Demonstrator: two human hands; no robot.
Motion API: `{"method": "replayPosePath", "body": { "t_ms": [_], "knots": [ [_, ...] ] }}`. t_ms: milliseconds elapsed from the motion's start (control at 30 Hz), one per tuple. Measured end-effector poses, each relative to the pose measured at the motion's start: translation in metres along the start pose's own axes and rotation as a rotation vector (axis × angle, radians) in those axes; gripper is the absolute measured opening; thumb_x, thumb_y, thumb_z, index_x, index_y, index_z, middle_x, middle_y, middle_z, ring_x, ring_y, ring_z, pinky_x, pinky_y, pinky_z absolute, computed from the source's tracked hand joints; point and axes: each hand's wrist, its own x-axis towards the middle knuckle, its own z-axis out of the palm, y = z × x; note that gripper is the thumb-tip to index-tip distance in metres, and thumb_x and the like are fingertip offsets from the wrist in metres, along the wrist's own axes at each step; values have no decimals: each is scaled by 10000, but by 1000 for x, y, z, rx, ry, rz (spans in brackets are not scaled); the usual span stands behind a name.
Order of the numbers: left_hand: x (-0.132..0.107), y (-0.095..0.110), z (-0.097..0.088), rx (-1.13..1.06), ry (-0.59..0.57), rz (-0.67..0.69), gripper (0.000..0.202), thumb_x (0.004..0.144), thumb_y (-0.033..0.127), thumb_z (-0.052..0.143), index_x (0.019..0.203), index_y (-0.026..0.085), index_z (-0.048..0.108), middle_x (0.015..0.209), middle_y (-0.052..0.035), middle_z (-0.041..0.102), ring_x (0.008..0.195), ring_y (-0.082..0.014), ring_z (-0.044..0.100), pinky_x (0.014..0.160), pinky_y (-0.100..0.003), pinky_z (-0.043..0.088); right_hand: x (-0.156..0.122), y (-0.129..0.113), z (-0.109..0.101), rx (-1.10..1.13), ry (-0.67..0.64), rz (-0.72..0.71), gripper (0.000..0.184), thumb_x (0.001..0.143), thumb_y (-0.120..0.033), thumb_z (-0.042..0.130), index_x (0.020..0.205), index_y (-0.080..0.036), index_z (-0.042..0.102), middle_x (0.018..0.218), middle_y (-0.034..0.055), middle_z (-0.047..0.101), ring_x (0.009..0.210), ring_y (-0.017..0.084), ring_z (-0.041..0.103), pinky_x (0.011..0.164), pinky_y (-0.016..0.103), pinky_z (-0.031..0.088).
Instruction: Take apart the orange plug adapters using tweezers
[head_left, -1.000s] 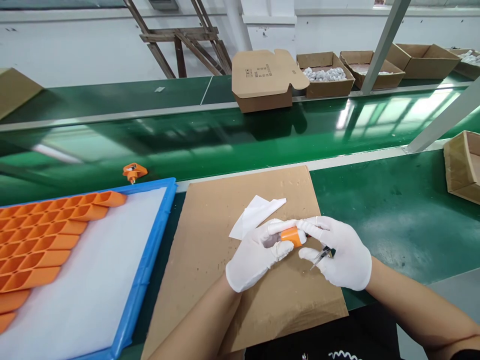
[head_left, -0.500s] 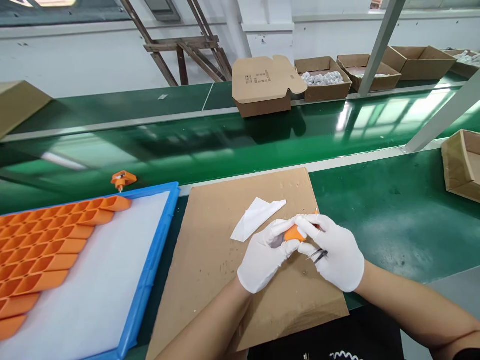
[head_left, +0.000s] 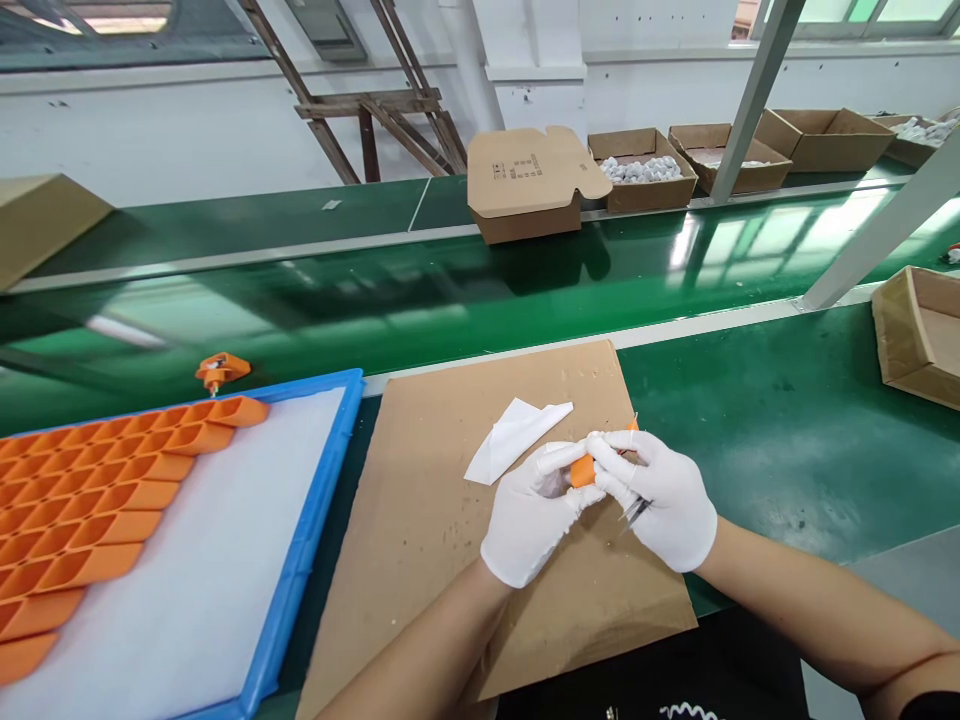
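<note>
Both my hands wear white gloves and meet over a flat cardboard sheet. My left hand is closed around a small orange plastic part, mostly covered by fingers. Pressed against the same part are the fingertips of my right hand. Thin metal tweezers stick out below its palm, held in the curled lower fingers and pointing down-left. A folded white sheet lies on the cardboard just beyond my left hand.
On the left, a blue-rimmed tray holds rows of hollow orange pieces. Beyond it, an orange part sits on the green belt. Cardboard boxes line the back shelf; another box stands at right. A metal post slants up at right.
The orange part on the belt has moved left, and a small item appears at the belt's right edge. My right hand has shifted slightly left; both hands still hold their things. The view has tilted slightly.
</note>
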Motion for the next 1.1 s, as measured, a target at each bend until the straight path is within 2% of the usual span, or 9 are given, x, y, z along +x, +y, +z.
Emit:
{"method": "replayPosePath", "body": {
  "t_ms": [133,233,300,367,433,533,700,833,1100],
  "knots": [
    [3,6,0,-10,0,-8,387,651,206,908,1022,237,804,1097,-96,750,1010,-263,713,906,-415,620,-2,-4,-3,-6,-143,-44,460,986,-206,513,1445,-209,543,1355,124,647,1059,205,717,720,276,609],
    [7,10,-2,-18,-73,71,357,705,225,877,1049,270,793,1200,-95,730,990,-246,724,841,-388,636,2,-3,-9,152,-79,13,472,1002,-245,508,1474,-257,510,1327,97,663,1121,204,680,881,320,596],
    [10,11,-5,67,-95,133,337,738,240,856,1066,279,786,1271,-102,702,1039,-261,713,865,-415,629,8,-1,-15,192,33,118,439,999,-253,517,1435,-286,555,1285,80,689,918,173,695,839,333,595],
    [13,11,-10,208,-98,236,316,764,279,843,1074,286,784,1228,-102,724,1169,-302,663,997,-496,568,15,3,-22,192,92,282,365,974,-282,558,1326,-288,657,1246,74,709,599,112,567,638,309,565],
    [15,10,-15,338,-125,363,321,769,337,843,1082,301,783,1158,-99,752,1297,-337,581,1136,-579,435,22,6,-28,241,26,427,281,925,-326,626,1171,-268,749,1183,67,735,481,77,396,506,285,477],
    [16,10,-20,425,-201,458,372,753,405,851,1104,305,779,1186,-107,743,1364,-364,519,1204,-624,314,28,8,-32,423,-177,493,271,817,-388,733,1023,-225,800,1033,61,763,499,69,375,496,264,425],
    [11,12,-20,262,-404,314,426,792,277,833,1202,338,735,1085,-79,776,1346,-332,546,1097,-535,489,29,3,-33,623,-459,574,356,772,-435,757,1005,-169,805,702,1,656,517,67,338,491,248,326],
    [8,13,-21,178,-443,266,460,765,245,854,1204,325,740,1116,-97,770,1330,-342,554,1050,-520,520,24,0,-29,725,-579,734,353,801,-464,710,862,-128,797,520,-51,466,504,65,277,474,247,240],
    [4,12,-12,153,-324,210,369,801,334,819,1165,347,757,1133,-95,749,1114,-277,665,910,-429,584,17,1,-17,930,-410,838,395,721,-524,801,702,-135,735,616,-3,598,571,84,431,535,244,331]
  ]
}}
